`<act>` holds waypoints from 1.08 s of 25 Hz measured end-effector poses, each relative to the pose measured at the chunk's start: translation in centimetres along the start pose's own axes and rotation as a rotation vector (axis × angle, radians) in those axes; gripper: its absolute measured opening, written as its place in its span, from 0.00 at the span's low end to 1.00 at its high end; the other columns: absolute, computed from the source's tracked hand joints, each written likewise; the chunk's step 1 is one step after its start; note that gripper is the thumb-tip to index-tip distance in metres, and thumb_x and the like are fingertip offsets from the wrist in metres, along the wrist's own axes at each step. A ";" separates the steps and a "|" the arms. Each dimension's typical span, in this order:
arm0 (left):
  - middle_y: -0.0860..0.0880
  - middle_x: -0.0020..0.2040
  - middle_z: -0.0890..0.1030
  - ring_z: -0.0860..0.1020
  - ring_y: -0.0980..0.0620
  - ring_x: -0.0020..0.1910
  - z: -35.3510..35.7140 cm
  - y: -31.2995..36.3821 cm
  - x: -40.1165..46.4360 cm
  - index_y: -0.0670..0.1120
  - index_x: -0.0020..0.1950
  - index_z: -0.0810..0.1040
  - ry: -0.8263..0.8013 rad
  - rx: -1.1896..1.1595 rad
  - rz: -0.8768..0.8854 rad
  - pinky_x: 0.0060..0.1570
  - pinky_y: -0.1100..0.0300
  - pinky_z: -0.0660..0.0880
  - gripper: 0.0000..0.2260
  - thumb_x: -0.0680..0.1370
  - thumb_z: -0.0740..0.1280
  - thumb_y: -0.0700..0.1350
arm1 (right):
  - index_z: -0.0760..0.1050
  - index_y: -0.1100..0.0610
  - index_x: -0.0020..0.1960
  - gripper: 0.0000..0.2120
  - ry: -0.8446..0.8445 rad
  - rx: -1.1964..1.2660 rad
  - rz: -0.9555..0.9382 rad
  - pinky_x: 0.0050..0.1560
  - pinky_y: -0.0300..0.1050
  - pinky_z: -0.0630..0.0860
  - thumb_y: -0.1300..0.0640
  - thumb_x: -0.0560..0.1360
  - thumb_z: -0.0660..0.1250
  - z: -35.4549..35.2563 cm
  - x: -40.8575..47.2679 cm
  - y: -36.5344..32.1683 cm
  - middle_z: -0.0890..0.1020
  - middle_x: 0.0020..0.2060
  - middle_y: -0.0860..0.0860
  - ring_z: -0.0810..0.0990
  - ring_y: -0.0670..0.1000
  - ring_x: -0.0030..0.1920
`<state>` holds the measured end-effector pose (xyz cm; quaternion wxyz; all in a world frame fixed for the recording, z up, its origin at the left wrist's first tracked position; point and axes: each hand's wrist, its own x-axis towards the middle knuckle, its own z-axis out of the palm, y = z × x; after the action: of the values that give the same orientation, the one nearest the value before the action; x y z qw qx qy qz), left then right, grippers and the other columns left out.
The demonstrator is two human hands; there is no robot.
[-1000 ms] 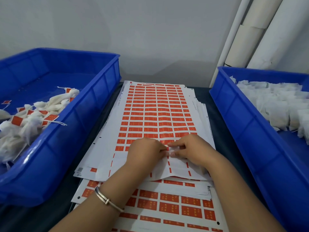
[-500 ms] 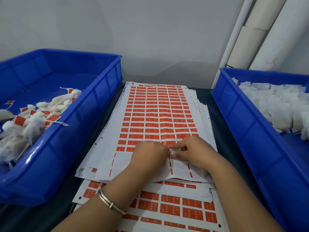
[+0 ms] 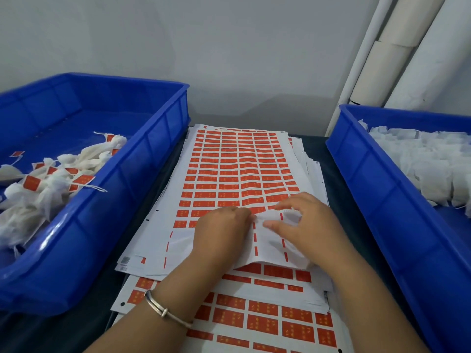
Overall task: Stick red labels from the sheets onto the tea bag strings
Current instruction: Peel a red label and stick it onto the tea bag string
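A stack of white sheets with rows of red labels (image 3: 237, 171) lies in the middle of the table. Its near rows are peeled bare. My left hand (image 3: 221, 235) and my right hand (image 3: 308, 228) rest on the bare part of the top sheet. Between them lies a white tea bag (image 3: 274, 217). My left fingers are curled and pinch its left edge. My right thumb and forefinger hold its right side. The string and any label at my fingertips are hidden.
A blue bin (image 3: 142, 161) on the left holds tea bags with red labels (image 3: 63, 177). A blue bin (image 3: 362, 169) on the right holds plain white tea bags (image 3: 423, 164). More label sheets (image 3: 270, 319) lie nearest me. White pipes (image 3: 397, 54) stand at the back right.
My fingertips met over the sheet before. Now my right hand has drawn a little to the right, and the white tea bag shows between my hands.
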<state>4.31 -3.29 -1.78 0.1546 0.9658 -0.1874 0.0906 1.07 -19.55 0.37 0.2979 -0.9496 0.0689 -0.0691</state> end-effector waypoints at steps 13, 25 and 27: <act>0.51 0.54 0.79 0.74 0.55 0.46 1.2 -0.8 0.9 0.50 0.57 0.77 -0.049 -0.242 -0.125 0.49 0.65 0.68 0.09 0.81 0.60 0.47 | 0.70 0.42 0.68 0.27 -0.222 -0.120 -0.050 0.60 0.45 0.68 0.41 0.70 0.70 2.5 0.5 0.2 0.69 0.69 0.38 0.71 0.48 0.66; 0.57 0.51 0.78 0.73 0.57 0.45 0.8 -1.2 0.4 0.52 0.54 0.80 -0.081 -0.322 -0.115 0.43 0.71 0.66 0.11 0.73 0.70 0.53 | 0.71 0.42 0.67 0.28 -0.240 -0.087 -0.012 0.63 0.46 0.68 0.42 0.69 0.72 2.5 0.2 0.3 0.67 0.70 0.36 0.69 0.46 0.68; 0.56 0.51 0.79 0.73 0.58 0.42 0.6 -1.6 0.4 0.52 0.54 0.81 -0.067 -0.325 -0.095 0.42 0.73 0.67 0.09 0.75 0.68 0.52 | 0.71 0.41 0.67 0.28 -0.248 -0.066 -0.014 0.61 0.45 0.69 0.42 0.68 0.73 2.4 0.2 0.3 0.67 0.69 0.35 0.70 0.46 0.67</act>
<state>5.37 -2.23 -2.63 0.3063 0.9384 -0.1587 0.0194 1.63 -18.48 -1.73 0.2723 -0.9606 0.0273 0.0489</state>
